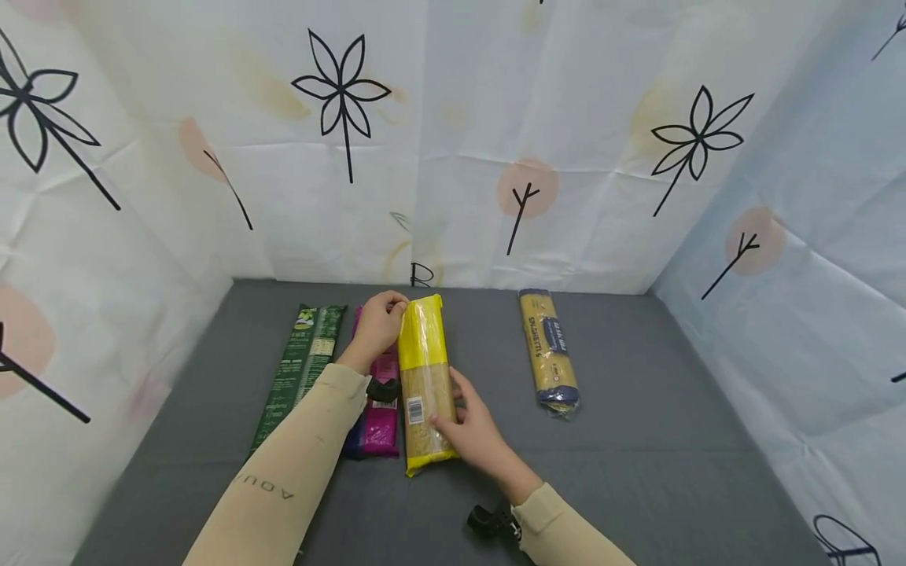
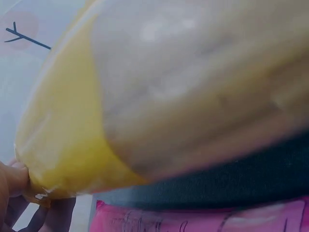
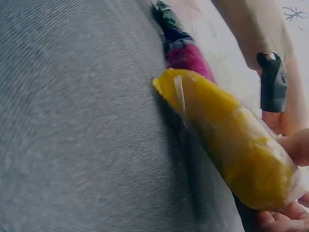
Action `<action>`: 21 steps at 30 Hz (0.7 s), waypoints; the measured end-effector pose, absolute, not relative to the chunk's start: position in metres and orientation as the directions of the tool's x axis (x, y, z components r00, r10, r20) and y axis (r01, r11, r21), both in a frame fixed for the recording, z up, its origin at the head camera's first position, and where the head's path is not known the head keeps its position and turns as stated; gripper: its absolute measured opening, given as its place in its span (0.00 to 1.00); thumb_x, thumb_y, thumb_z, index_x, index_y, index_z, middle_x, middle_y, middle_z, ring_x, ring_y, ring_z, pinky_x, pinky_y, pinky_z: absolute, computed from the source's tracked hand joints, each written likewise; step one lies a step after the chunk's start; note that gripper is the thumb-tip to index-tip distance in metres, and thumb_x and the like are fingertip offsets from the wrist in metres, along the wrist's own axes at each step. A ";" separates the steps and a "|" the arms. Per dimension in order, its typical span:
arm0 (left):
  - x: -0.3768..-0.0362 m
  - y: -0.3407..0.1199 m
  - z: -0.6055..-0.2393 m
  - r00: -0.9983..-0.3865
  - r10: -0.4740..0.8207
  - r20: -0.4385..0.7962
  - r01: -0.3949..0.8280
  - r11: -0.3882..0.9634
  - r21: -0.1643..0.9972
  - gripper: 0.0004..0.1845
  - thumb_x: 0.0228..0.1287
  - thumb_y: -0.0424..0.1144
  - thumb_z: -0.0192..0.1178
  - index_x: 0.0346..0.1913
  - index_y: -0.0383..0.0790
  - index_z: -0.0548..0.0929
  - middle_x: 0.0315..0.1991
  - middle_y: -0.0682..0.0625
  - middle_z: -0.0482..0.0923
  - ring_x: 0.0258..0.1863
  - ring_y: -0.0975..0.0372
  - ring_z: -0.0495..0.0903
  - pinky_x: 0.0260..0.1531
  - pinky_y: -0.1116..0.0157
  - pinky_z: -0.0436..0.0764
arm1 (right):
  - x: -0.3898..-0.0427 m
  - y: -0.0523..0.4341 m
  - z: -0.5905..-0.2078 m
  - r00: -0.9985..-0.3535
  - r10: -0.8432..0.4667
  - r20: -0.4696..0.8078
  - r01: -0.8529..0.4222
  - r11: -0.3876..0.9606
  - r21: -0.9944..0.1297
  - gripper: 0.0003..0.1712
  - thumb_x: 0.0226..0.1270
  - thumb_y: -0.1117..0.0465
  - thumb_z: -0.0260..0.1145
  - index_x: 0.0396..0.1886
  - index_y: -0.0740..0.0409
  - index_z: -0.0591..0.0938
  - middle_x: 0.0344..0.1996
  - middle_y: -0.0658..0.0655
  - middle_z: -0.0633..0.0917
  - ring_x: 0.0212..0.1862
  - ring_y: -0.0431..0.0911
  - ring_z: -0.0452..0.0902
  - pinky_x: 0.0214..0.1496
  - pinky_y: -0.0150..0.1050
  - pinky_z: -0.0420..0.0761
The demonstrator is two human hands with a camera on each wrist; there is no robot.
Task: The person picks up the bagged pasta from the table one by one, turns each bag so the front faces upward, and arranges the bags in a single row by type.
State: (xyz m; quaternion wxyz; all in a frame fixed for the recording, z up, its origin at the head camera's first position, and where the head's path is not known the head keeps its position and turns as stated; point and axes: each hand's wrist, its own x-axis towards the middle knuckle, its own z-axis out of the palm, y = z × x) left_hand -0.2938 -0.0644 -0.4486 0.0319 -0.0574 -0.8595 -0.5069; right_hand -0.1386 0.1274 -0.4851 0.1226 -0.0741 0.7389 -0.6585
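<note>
Both hands hold the yellow pasta packet [image 1: 425, 381] on the grey table [image 1: 637, 440]: the left hand [image 1: 378, 322] pinches its far end, the right hand [image 1: 470, 424] seems curled round its near half. A magenta packet [image 1: 382, 409] lies just beside it.

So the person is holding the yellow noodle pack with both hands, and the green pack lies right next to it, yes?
Not quite. Both hands, left hand and right hand, do hold the yellow pack, but the pink pack lies right next to it; the green pack lies beyond the pink one. The head view shows this.
</note>
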 end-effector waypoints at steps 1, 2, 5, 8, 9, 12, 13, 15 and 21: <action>-0.294 -0.065 -0.449 -0.992 0.061 0.113 0.129 0.478 0.869 0.12 0.76 0.39 0.48 0.48 0.40 0.81 0.50 0.42 0.77 0.44 0.51 0.77 0.41 0.55 0.79 | -0.138 0.127 -0.481 -0.962 -0.264 -0.075 0.044 0.118 -0.992 0.45 0.68 0.64 0.64 0.77 0.44 0.50 0.54 0.62 0.67 0.50 0.55 0.78 0.39 0.47 0.83; -0.293 -0.066 -0.449 -0.992 0.057 0.114 0.127 0.477 0.870 0.11 0.76 0.39 0.48 0.48 0.40 0.81 0.49 0.43 0.77 0.44 0.51 0.77 0.40 0.55 0.79 | -0.136 0.127 -0.476 -0.963 -0.259 -0.071 0.042 0.117 -0.992 0.45 0.68 0.65 0.63 0.77 0.46 0.51 0.54 0.62 0.67 0.50 0.55 0.78 0.39 0.47 0.83; -0.293 -0.067 -0.449 -0.991 0.060 0.122 0.136 0.475 0.869 0.12 0.76 0.40 0.49 0.50 0.42 0.81 0.50 0.44 0.76 0.45 0.52 0.77 0.39 0.56 0.80 | -0.132 0.127 -0.459 -0.968 -0.242 -0.065 0.036 0.121 -0.992 0.43 0.68 0.68 0.62 0.77 0.53 0.52 0.54 0.65 0.67 0.49 0.55 0.78 0.39 0.47 0.83; -0.292 -0.067 -0.449 -0.989 0.069 0.135 0.151 0.470 0.870 0.12 0.76 0.42 0.50 0.52 0.43 0.80 0.52 0.45 0.75 0.49 0.52 0.77 0.41 0.55 0.80 | -0.131 0.129 -0.446 -0.971 -0.229 -0.067 0.035 0.140 -0.990 0.42 0.68 0.70 0.61 0.77 0.56 0.53 0.54 0.66 0.67 0.49 0.56 0.78 0.40 0.47 0.83; -0.292 -0.067 -0.449 -0.988 0.073 0.137 0.155 0.468 0.870 0.12 0.76 0.42 0.50 0.53 0.44 0.80 0.54 0.45 0.74 0.51 0.52 0.76 0.42 0.55 0.80 | -0.132 0.130 -0.445 -0.973 -0.224 -0.058 0.025 0.148 -0.989 0.41 0.68 0.70 0.60 0.77 0.56 0.53 0.54 0.66 0.67 0.49 0.56 0.78 0.40 0.47 0.83; -0.291 -0.066 -0.448 -0.985 0.089 0.145 0.170 0.456 0.874 0.14 0.75 0.43 0.50 0.56 0.43 0.78 0.58 0.45 0.71 0.54 0.51 0.74 0.43 0.55 0.80 | -0.138 0.134 -0.448 -0.976 -0.217 -0.025 -0.013 0.172 -0.985 0.40 0.69 0.70 0.59 0.77 0.56 0.53 0.56 0.66 0.66 0.50 0.58 0.78 0.40 0.48 0.83; -0.290 -0.065 -0.448 -0.985 0.093 0.144 0.170 0.454 0.874 0.15 0.75 0.43 0.50 0.58 0.43 0.77 0.59 0.44 0.69 0.55 0.51 0.73 0.44 0.55 0.80 | -0.140 0.135 -0.451 -0.977 -0.213 -0.012 -0.027 0.179 -0.983 0.40 0.69 0.70 0.59 0.77 0.56 0.53 0.57 0.66 0.66 0.50 0.58 0.77 0.40 0.48 0.83; -0.289 -0.064 -0.447 -0.986 0.098 0.137 0.166 0.447 0.879 0.16 0.75 0.42 0.50 0.60 0.42 0.75 0.63 0.42 0.64 0.55 0.51 0.72 0.45 0.56 0.80 | -0.144 0.138 -0.456 -0.977 -0.210 0.022 -0.065 0.198 -0.978 0.40 0.70 0.69 0.58 0.77 0.55 0.53 0.58 0.67 0.65 0.50 0.59 0.77 0.39 0.49 0.83; -0.282 -0.060 -0.447 -0.993 0.084 0.077 0.107 0.455 0.884 0.23 0.74 0.46 0.51 0.67 0.44 0.67 0.63 0.38 0.55 0.50 0.50 0.70 0.45 0.56 0.78 | -0.152 0.144 -0.465 -0.978 -0.176 0.115 -0.168 0.325 -0.931 0.37 0.69 0.65 0.61 0.75 0.47 0.59 0.58 0.62 0.69 0.46 0.54 0.78 0.34 0.42 0.83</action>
